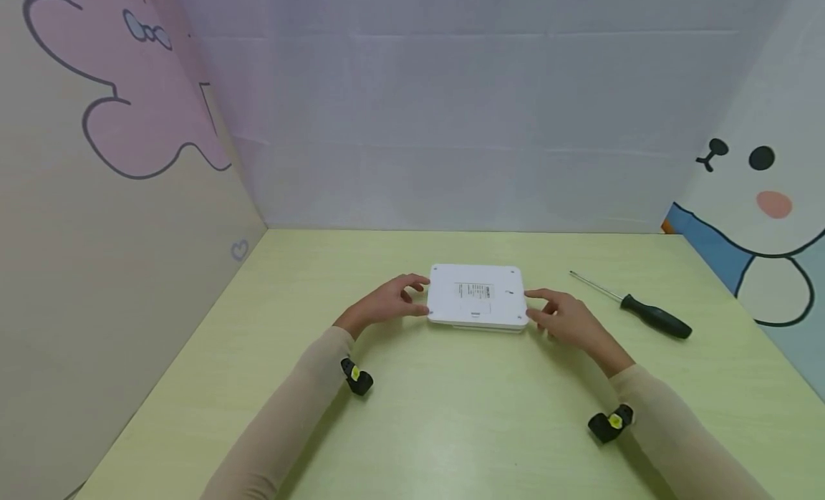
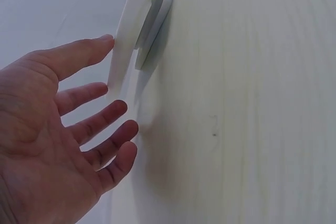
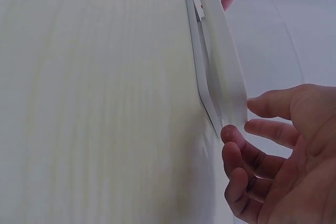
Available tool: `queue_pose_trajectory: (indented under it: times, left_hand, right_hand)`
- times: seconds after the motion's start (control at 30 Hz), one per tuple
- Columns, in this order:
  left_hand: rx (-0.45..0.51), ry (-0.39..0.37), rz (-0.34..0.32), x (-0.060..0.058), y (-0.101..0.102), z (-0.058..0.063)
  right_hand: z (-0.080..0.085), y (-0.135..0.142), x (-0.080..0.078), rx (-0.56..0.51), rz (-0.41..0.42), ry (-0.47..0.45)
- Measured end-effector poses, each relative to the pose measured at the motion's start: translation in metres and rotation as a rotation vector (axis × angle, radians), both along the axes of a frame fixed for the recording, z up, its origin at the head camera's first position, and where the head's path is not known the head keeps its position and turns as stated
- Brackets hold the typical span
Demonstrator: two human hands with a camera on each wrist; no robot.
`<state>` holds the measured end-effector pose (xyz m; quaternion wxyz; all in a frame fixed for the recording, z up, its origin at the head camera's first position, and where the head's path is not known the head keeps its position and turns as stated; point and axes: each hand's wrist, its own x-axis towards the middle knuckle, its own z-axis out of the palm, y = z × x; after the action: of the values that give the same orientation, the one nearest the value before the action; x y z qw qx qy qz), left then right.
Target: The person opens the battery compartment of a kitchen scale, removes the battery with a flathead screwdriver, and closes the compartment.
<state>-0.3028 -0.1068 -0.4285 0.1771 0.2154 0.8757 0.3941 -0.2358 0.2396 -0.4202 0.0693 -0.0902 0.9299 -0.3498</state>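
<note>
Hands flank a flat white device point(image 1: 445, 292) lying label side up toward the far half of a pale, wood-grained tabletop point(image 1: 451, 414). At one short edge, the person's left hand point(image 1: 389, 297) rests thumb and index fingertip against the side, its fingers loosely spread and released rather than clenched. At the opposite edge, the right hand point(image 1: 567, 317) mirrors the pose: thumb and index finger meet the rim, the remaining fingers relaxed and slightly bent below it. A printed label point(image 1: 475, 291) sits near the centre of the upper face, with small marks close to the four corners. Both wrist views show a second, thinner layer beneath the white body, a narrow gap between them. To the right of the right hand, a screwdriver point(image 1: 656, 317) with a black handle lies on the tabletop, its metal shaft slanting toward the back. Light sleeves point(image 1: 290, 407) cover both forearms, each wrist bearing a black unit point(image 1: 357, 378) with a yellow patch. Beyond stands a pale back wall point(image 1: 451, 127), flanked by a pink cartoon figure point(image 1: 148, 120) at left and a white cartoon character point(image 1: 773, 224) at right.
</note>
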Motion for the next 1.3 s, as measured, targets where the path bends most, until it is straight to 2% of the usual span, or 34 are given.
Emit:
queue_pose_trajectory:
  times: [0.1, 0.23, 0.4, 0.53, 0.63, 0.8, 1.07, 1.17, 1.3]
  left_hand:
    - [-0.044, 0.044, 0.014, 0.001, 0.004, 0.001]
    - [-0.131, 0.149, 0.001, 0.003, 0.014, 0.004]
    - [-0.204, 0.195, 0.016, 0.003, 0.028, 0.004]
    - [-0.240, 0.194, 0.063, 0.007, 0.038, 0.003]
    - [-0.272, 0.211, 0.089, 0.010, 0.045, 0.005]
    - [-0.329, 0.229, 0.124, 0.014, 0.051, 0.006]
    - [-0.319, 0.184, 0.157, 0.016, 0.050, 0.009]
    - [-0.318, 0.183, 0.153, 0.016, 0.049, 0.008]
    - [-0.315, 0.185, 0.143, 0.014, 0.049, 0.007]
  right_hand:
    - [0.001, -0.001, -0.001, 0.057, -0.008, 0.051]
    - [0.006, -0.009, -0.004, 0.119, -0.017, 0.173]
    - [0.013, -0.031, -0.011, 0.189, 0.046, 0.265]
    - [0.017, -0.050, -0.018, 0.304, 0.124, 0.267]
    - [0.019, -0.062, -0.022, 0.367, 0.152, 0.256]
    - [0.026, -0.073, -0.028, 0.389, 0.149, 0.207]
    - [0.037, -0.085, -0.037, 0.452, 0.186, 0.117]
    - [0.037, -0.086, -0.039, 0.471, 0.186, 0.119]
    - [0.032, -0.083, -0.036, 0.485, 0.173, 0.167]
